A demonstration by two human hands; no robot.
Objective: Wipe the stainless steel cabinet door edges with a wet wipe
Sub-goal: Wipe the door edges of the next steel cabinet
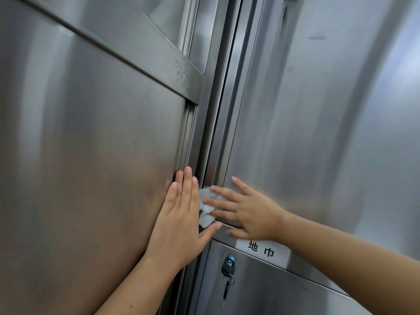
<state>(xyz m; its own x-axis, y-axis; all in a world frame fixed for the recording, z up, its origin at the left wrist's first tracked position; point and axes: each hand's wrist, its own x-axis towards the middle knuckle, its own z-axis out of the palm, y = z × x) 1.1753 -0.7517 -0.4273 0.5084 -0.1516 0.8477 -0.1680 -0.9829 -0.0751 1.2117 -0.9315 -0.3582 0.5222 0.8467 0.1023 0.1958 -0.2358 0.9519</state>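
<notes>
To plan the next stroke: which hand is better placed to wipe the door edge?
Right: the right hand presses the wet wipe against the edge; the left hand lies flat on the left door.

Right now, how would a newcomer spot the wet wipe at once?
Follow the vertical seam between the stainless steel cabinet doors down to where two hands meet. The wet wipe lies on that seam, pressed under the straight fingers of the right hand, next to the flat left hand. It is crumpled plain white, unlike the flat printed label below.
</notes>
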